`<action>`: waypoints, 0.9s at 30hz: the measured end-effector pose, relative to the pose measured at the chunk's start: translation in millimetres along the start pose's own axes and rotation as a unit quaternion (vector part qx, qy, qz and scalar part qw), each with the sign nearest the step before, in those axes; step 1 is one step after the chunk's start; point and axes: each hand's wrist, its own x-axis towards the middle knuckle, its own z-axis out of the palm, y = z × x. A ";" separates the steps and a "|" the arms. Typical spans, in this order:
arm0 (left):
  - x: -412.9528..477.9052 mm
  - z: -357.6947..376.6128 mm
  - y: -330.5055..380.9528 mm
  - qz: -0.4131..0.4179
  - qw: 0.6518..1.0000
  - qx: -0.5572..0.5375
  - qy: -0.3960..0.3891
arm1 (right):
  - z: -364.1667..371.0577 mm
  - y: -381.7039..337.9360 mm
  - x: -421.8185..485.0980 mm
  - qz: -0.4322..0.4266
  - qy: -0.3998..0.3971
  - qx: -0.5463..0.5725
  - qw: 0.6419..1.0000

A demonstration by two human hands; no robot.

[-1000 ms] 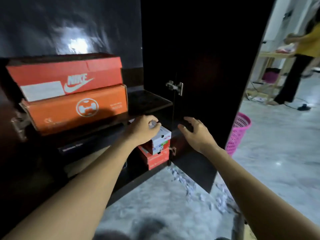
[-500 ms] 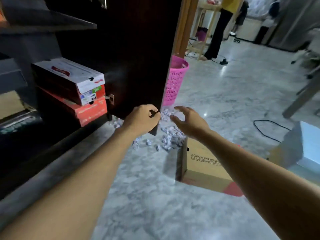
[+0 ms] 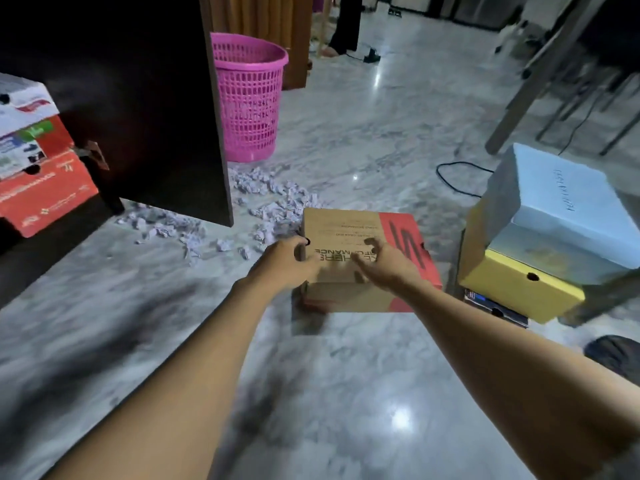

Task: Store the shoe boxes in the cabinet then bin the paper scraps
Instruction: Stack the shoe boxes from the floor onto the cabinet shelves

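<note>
Currently: left hand (image 3: 284,263) fingers (image 3: 300,247) are curled at the left edge of the brown-and-red shoe box (image 3: 346,223). They are touching it or nearly so; with the motion blur I can't tell if they have a grip. Right hand (image 3: 386,268) is over the near half of the lid, fingers loosely bent, nothing in them.

The box lies flat on the marble floor (image 3: 346,375) under both hands, lid on, print upside down to the camera.

Just beyond the fingers and to their left: paper scraps (image 3: 270,188), crumpled, strewn on the floor from the box's far-left corner to the foot of the open cabinet door (image 3: 138,98).

Past the scraps: pink basket (image 3: 249,98), upright, beside the door's outer edge.

Far left of the fingers, in the cabinet (image 3: 41,247): white-lidded box (image 3: 24,105) stacked on a red box (image 3: 45,192).

Right of the fingers, apart from the brown-and-red one: light-blue box (image 3: 554,202) on a yellow box (image 3: 519,285) on a dark box (image 3: 495,308). The light-blue one sits skewed.

Black cable (image 3: 450,181) loops on the floor beyond that stack.

Far off at the top of view: someone's legs (image 3: 343,26).
</note>
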 end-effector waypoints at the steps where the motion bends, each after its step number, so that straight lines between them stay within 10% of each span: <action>1: 6.1 6.2 -0.5 -0.004 1.000 0.004 -0.008 | 6.1 10.7 1.6 0.015 0.005 0.000 1.000; 16: 60.0 86.7 -17.5 -0.057 0.997 -0.044 -0.041 | 16.4 117.5 32.8 0.168 0.026 0.019 0.985; 27: -4.5 90.7 -44.3 -0.089 0.985 0.041 0.142 | 51.7 117.2 -50.4 0.116 0.131 0.130 0.976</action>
